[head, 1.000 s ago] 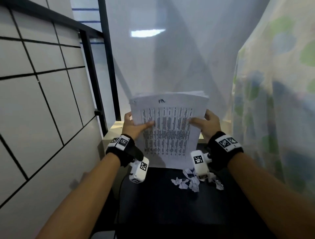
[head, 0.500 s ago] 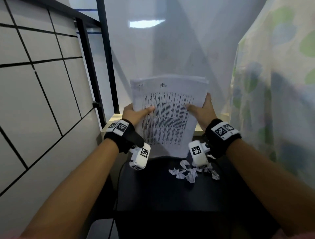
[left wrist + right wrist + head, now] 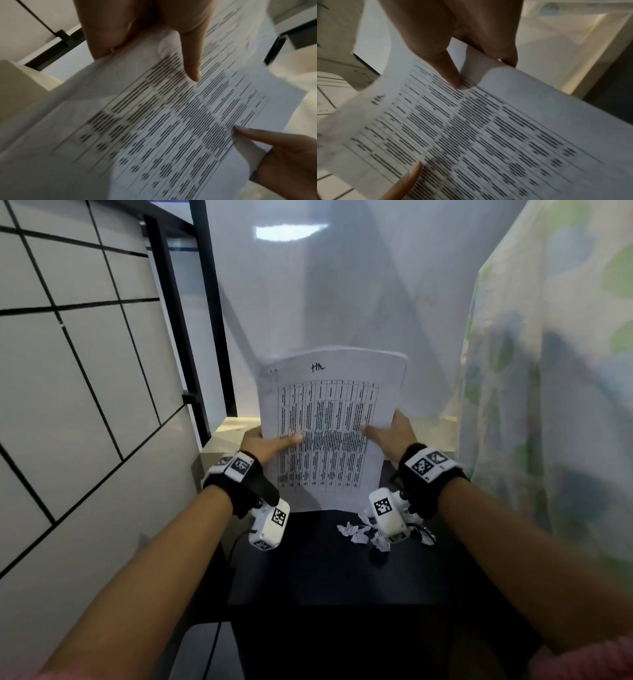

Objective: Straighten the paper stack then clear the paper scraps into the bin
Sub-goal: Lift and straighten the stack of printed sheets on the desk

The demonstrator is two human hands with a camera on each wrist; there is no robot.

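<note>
A stack of white printed paper (image 3: 329, 426) stands upright on its short bottom edge on the black table (image 3: 325, 570). My left hand (image 3: 270, 445) grips its left edge, thumb across the front sheet, and my right hand (image 3: 387, 434) grips the right edge the same way. In the left wrist view the left thumb lies on the paper stack (image 3: 171, 128), with my right hand (image 3: 267, 148) at the lower right. In the right wrist view the right thumb presses the paper stack (image 3: 488, 135). Crumpled paper scraps (image 3: 370, 534) lie on the table under my right wrist. No bin is in view.
A tiled wall (image 3: 75, 371) with a black frame (image 3: 178, 320) runs along the left. A flowered curtain (image 3: 548, 371) hangs at the right. A pale ledge (image 3: 226, 433) lies behind the table, below a white translucent sheet (image 3: 342, 285).
The stack's top edges, fanned apart a second ago, now lie closer together. Both hands have kept their grip on the stack's sides.
</note>
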